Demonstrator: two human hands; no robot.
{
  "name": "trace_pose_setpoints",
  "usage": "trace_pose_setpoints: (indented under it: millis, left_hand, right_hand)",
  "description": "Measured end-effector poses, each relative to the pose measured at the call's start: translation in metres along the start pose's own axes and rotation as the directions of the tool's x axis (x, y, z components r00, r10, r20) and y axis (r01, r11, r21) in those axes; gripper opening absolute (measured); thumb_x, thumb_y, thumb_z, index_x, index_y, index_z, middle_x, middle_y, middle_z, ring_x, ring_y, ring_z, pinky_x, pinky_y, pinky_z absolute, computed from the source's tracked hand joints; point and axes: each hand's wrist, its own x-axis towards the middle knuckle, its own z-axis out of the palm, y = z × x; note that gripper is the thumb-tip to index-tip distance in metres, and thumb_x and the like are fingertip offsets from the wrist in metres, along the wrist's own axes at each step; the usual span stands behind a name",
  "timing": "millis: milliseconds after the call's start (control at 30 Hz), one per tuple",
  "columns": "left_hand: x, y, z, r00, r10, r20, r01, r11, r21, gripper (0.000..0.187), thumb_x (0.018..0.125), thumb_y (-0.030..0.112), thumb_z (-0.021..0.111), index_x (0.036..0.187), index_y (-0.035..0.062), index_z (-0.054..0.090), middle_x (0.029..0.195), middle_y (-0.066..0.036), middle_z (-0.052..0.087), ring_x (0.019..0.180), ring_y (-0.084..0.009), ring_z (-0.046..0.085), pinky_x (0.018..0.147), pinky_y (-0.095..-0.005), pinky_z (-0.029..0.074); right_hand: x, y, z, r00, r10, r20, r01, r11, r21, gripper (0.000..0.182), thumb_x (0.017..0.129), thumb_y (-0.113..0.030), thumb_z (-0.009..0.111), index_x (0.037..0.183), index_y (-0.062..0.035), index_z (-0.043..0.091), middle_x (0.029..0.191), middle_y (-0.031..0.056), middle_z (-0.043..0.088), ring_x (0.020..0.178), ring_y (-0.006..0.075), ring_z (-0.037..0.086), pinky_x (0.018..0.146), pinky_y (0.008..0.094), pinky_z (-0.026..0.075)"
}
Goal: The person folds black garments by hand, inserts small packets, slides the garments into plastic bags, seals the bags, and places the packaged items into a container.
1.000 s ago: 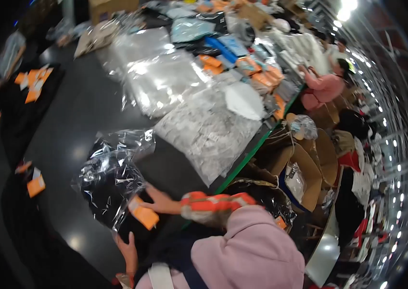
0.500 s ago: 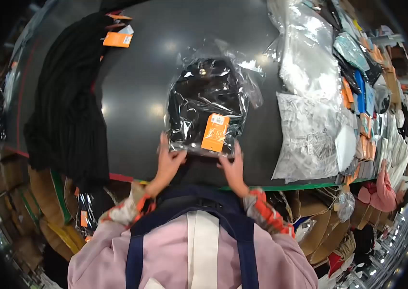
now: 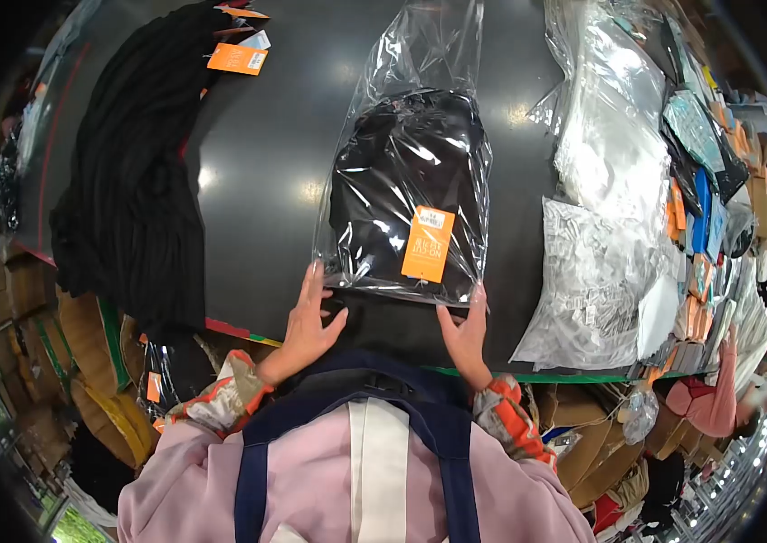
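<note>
A folded black garment (image 3: 406, 163) lies inside a clear plastic bag (image 3: 429, 50) in front of me. An orange tag (image 3: 428, 244) shows through at its lower right. The bag's loose far end stretches away beyond the garment. My left hand (image 3: 309, 321) is at the near left corner of the bag, thumb apart from its extended fingers. At the near right corner is my right hand (image 3: 466, 337), also with fingers outstretched and the thumb apart. Fingertips of both hands meet the plastic edge; neither hand is closed around it.
A long pile of black garments (image 3: 130, 172) with orange tags (image 3: 237, 59) lies on the dark table (image 3: 257, 172) to the left. Clear plastic bags (image 3: 605, 118) are heaped at the right, beside packed goods and tags. Cardboard boxes (image 3: 573, 412) stand below the table edge. Another person's pink sleeve (image 3: 718, 398) shows at far right.
The bag's far end, crumpled close to the garment before, now extends away from me. Both hands have spread slightly farther apart at the near corners. The whole view has shifted a little.
</note>
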Motion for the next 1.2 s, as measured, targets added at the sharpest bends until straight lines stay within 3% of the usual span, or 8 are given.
trace_pose_setpoints:
  millis: [100, 233, 333, 500, 600, 933, 1133, 1200]
  left_hand:
    - [-0.011, -0.001, -0.016, 0.973, 0.068, 0.222, -0.151, 0.912, 0.381, 0.069, 0.076, 0.010, 0.070, 0.134, -0.0024, 0.035, 0.137, -0.024, 0.033, 0.094, -0.0262, 0.061, 0.065, -0.0287, 0.053]
    - [0.001, 0.038, -0.012, 0.852, 0.520, -0.061, -0.429, 0.759, 0.489, 0.059, 0.072, 0.016, 0.073, 0.123, 0.0033, 0.047, 0.124, -0.017, 0.045, 0.105, -0.0301, 0.053, 0.083, -0.0401, 0.046]
    - [0.031, 0.056, 0.009, 0.820, 0.568, -0.069, -0.468, 0.735, 0.491, 0.057, 0.069, 0.018, 0.074, 0.120, 0.0077, 0.050, 0.123, -0.014, 0.047, 0.115, -0.0318, 0.044, 0.094, -0.0452, 0.036]
    - [0.074, 0.060, 0.040, 0.738, 0.675, 0.006, -0.617, 0.671, 0.411, 0.022, 0.067, 0.001, 0.066, 0.088, 0.0056, 0.061, 0.068, -0.005, 0.051, 0.061, -0.0238, 0.056, 0.055, -0.0326, 0.046]
    - [0.062, 0.104, 0.037, 0.701, 0.714, -0.005, -0.707, 0.695, 0.133, 0.024, 0.068, -0.001, 0.065, 0.090, 0.0064, 0.061, 0.071, -0.006, 0.054, 0.061, -0.0246, 0.057, 0.053, -0.0336, 0.046]
    - [0.019, 0.121, 0.054, 0.767, 0.557, 0.317, -0.438, 0.817, -0.377, 0.028, 0.077, -0.002, 0.059, 0.104, 0.0052, 0.058, 0.081, -0.011, 0.062, 0.071, -0.0276, 0.063, 0.060, -0.0356, 0.049]
    - [0.015, 0.115, 0.055, 0.660, 0.487, 0.572, -0.170, 0.839, -0.518, 0.034, 0.077, -0.003, 0.056, 0.111, 0.0063, 0.055, 0.067, -0.007, 0.052, 0.054, -0.0168, 0.053, 0.052, -0.0279, 0.042]
    - [0.012, 0.121, 0.057, 0.672, 0.492, 0.554, -0.073, 0.788, -0.612, 0.035, 0.077, -0.003, 0.056, 0.111, 0.0064, 0.055, 0.063, -0.005, 0.047, 0.050, -0.0147, 0.048, 0.049, -0.0266, 0.039]
  right_hand:
    - [0.000, -0.041, -0.019, 0.989, 0.120, 0.086, -0.082, 0.932, -0.353, 0.061, 0.080, -0.019, 0.069, 0.130, 0.0019, 0.041, 0.091, 0.0175, 0.062, 0.067, 0.0274, 0.063, 0.061, 0.0328, 0.050]
    - [0.006, -0.042, -0.012, 0.981, -0.050, 0.188, 0.134, 0.875, -0.465, 0.043, 0.081, -0.015, 0.067, 0.117, 0.0023, 0.054, 0.092, 0.0184, 0.061, 0.063, 0.0261, 0.062, 0.059, 0.0335, 0.049]
    - [0.017, -0.044, 0.026, 0.939, -0.308, 0.150, 0.337, 0.911, -0.236, 0.033, 0.079, -0.008, 0.064, 0.109, 0.0036, 0.058, 0.102, 0.0210, 0.059, 0.077, 0.0320, 0.061, 0.067, 0.0374, 0.048]
    - [0.058, -0.034, 0.075, 0.878, -0.479, 0.017, 0.471, 0.855, -0.218, 0.044, 0.080, -0.003, 0.058, 0.122, 0.0045, 0.048, 0.126, 0.0223, 0.048, 0.115, 0.0384, 0.046, 0.097, 0.0450, 0.037]
    - [0.113, -0.051, 0.109, 0.747, -0.596, -0.294, 0.540, 0.803, -0.253, 0.050, 0.081, -0.007, 0.061, 0.125, 0.0075, 0.043, 0.125, 0.0237, 0.048, 0.116, 0.0404, 0.045, 0.098, 0.0471, 0.035]
    - [0.229, -0.084, 0.145, 0.937, -0.251, 0.243, 0.344, 0.782, -0.520, 0.039, 0.064, -0.037, 0.074, 0.079, -0.0027, 0.061, 0.073, 0.0190, 0.063, 0.073, 0.0347, 0.064, 0.064, 0.0430, 0.050]
    - [0.257, -0.120, 0.109, 0.950, 0.014, -0.313, 0.172, 0.811, 0.560, 0.040, 0.080, -0.034, 0.068, 0.089, 0.0042, 0.062, 0.066, 0.0138, 0.063, 0.058, 0.0207, 0.060, 0.058, 0.0369, 0.047]
    - [0.242, -0.119, 0.147, 0.874, -0.395, -0.283, 0.456, 0.868, 0.197, 0.038, 0.084, -0.029, 0.062, 0.108, 0.0007, 0.060, 0.103, 0.0197, 0.063, 0.093, 0.0259, 0.061, 0.079, 0.0372, 0.048]
